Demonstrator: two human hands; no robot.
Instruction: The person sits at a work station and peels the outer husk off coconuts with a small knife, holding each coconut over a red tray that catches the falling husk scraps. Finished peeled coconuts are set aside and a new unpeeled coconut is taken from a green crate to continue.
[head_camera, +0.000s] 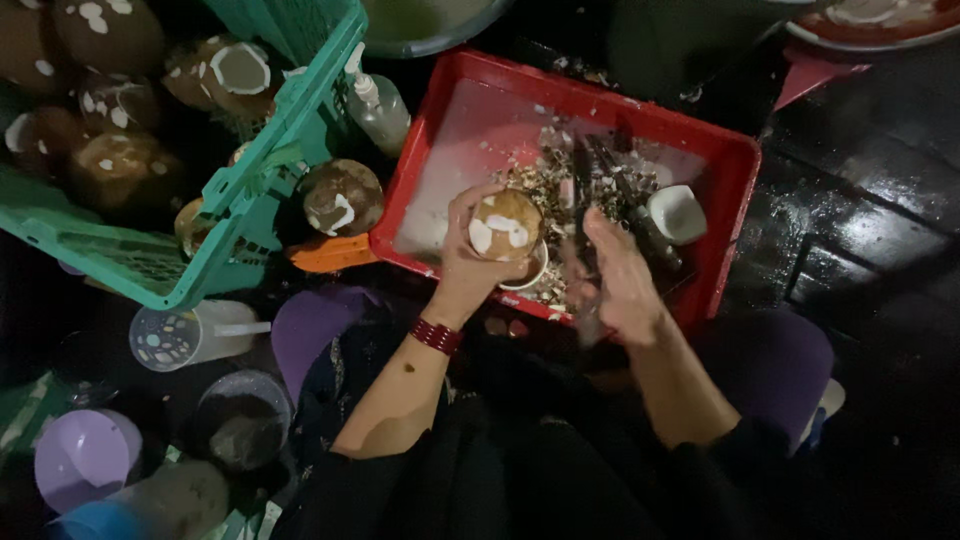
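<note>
Dark, wet tiled floor (860, 230), dim light, seen from above a seated person. A red plastic tray (735, 190) sits in front of the knees, its bottom littered with pale shell scraps and shavings (545, 185); a small white cup-shaped piece (677, 213) lies near the tray's right wall.

Left hand (470, 262): fingers wrapped around a partly peeled coconut (506, 224), brown with white patches showing, held over the tray's near edge. A red beaded bracelet (435, 335) sits on that wrist. Just under the coconut, a small white bowl rim (535, 275) shows.

Right hand (620, 280): motion-blurred, closed about the handle of a dark knife-like tool (583, 205) whose blade points up into the tray, just right of the coconut. Exact grip cannot be made out through the blur.

Left of the tray: a green plastic crate (240, 190) tipped on its side and piled with more brown coconuts (120, 165); one loose coconut (342, 196) lies between crate and tray. A pump bottle (380, 105) stands behind it, and an orange object (330, 253) lies below it. Lower left: a clear plastic cup with a straw (185, 335), a purple bowl (85, 455), a dark bowl (243, 420).
</note>
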